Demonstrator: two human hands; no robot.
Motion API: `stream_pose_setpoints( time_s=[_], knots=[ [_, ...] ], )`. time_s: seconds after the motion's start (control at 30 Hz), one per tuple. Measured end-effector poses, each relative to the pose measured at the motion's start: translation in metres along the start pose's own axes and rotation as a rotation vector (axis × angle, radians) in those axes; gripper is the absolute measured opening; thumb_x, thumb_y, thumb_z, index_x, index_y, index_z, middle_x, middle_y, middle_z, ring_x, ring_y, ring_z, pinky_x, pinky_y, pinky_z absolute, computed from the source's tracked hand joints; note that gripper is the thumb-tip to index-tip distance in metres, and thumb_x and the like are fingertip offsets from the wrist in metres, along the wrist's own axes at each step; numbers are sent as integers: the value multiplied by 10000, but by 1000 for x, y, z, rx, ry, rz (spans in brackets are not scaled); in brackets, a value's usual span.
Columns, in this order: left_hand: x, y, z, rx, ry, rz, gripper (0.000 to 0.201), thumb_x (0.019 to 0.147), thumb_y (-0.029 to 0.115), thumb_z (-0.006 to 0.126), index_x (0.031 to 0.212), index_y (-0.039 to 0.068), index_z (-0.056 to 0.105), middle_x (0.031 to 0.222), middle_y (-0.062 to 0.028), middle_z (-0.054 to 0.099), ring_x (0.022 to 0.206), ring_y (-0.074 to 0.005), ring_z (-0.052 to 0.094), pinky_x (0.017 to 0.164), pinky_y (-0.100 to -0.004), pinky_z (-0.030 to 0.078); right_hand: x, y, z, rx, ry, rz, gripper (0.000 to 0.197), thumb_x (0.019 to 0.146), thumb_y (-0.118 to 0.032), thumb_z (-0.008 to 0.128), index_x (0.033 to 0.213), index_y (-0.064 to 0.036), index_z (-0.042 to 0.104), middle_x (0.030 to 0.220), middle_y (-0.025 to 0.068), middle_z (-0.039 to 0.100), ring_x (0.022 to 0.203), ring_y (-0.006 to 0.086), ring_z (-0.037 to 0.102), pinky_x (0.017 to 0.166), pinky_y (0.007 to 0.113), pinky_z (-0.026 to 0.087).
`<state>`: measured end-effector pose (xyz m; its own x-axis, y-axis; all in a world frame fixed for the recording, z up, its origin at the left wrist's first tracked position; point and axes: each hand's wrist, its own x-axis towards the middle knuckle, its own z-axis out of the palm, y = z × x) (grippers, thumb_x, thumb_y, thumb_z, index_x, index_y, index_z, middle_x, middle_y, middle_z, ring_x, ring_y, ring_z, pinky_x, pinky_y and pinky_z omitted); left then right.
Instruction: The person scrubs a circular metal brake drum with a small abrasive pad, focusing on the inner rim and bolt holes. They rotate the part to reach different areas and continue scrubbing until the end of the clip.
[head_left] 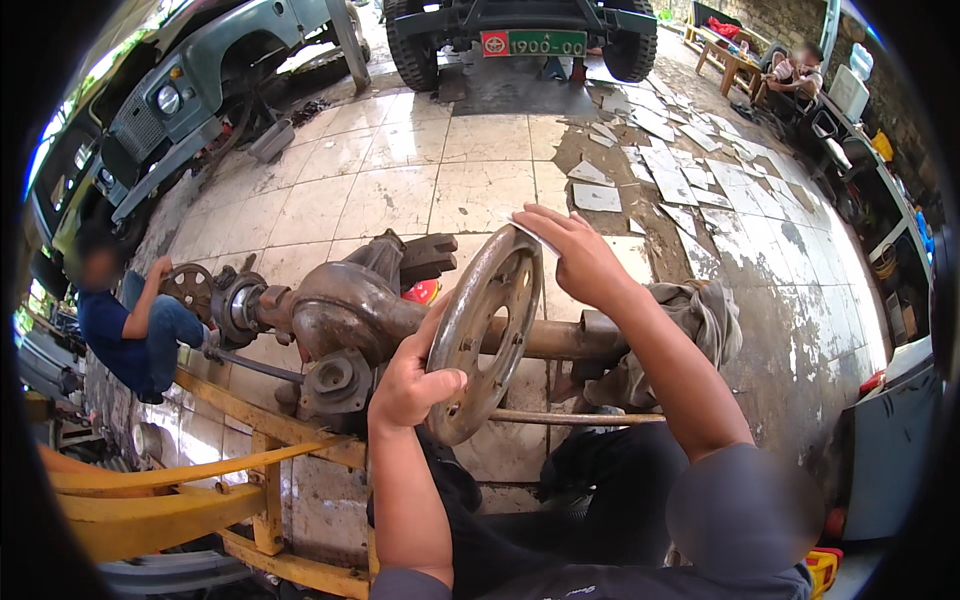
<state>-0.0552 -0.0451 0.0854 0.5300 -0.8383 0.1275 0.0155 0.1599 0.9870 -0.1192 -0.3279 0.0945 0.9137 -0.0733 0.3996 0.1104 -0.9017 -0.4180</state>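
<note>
In front of me a round, worn metal disc [458, 345] with several large holes stands tilted on edge. My left hand [412, 380] is closed round its near left rim, the thumb over the face. At the top of the rim, my right hand [580, 250] presses a thin white sheet [530, 236] between its fingers and the metal. The fingers lie long and close together; the sheet's kind is unclear. Behind the disc runs a brown axle tube [550, 340], joined to a bulging differential housing [350, 310]. A grey cloth [700, 325] drapes the tube's right end.
A yellow metal frame [160, 510] fills the lower left. At the left a person [135, 320] crouches by another holed disc [187, 287]. Vehicles [160, 110] stand at the back and left. Broken tiles [665, 175] lie at the back right; another person [795, 80] sits beyond.
</note>
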Motion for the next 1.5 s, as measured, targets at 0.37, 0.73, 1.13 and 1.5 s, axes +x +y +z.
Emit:
stream_pose_setpoints(
  time_s=[0.37,0.73,1.13,1.5],
  knots=[
    [-1,0,-1,-20,1,34,925,650,68,602,1541,-33,377,1500,-122,486,1383,-194,445,1167,-314,289,4,-37,-2,91,105,-71,768,753,136,581,1459,-158,512,1491,97,524,1394,332,469,1130,539,373],
    [-1,1,-1,-67,-29,13,899,666,91,608,1533,-23,401,1539,-130,455,1436,-227,397,1198,-360,260,0,-73,3,20,73,-301,712,788,126,576,1436,-166,536,1490,108,526,1448,322,428,1186,559,313],
    [1,-4,-2,-62,-29,33,911,654,120,613,1526,-41,402,1550,-145,438,1435,-231,393,1199,-359,259,5,-64,1,-166,22,-275,665,856,92,554,1450,-205,547,1520,104,514,1448,336,428,1186,574,306],
    [1,-5,-6,-45,-6,38,913,656,127,628,1528,-25,409,1506,-113,485,1396,-201,423,1176,-337,281,9,-18,10,-158,36,-95,669,842,69,581,1454,-193,518,1467,109,554,1409,351,457,1171,568,325]
  ],
)
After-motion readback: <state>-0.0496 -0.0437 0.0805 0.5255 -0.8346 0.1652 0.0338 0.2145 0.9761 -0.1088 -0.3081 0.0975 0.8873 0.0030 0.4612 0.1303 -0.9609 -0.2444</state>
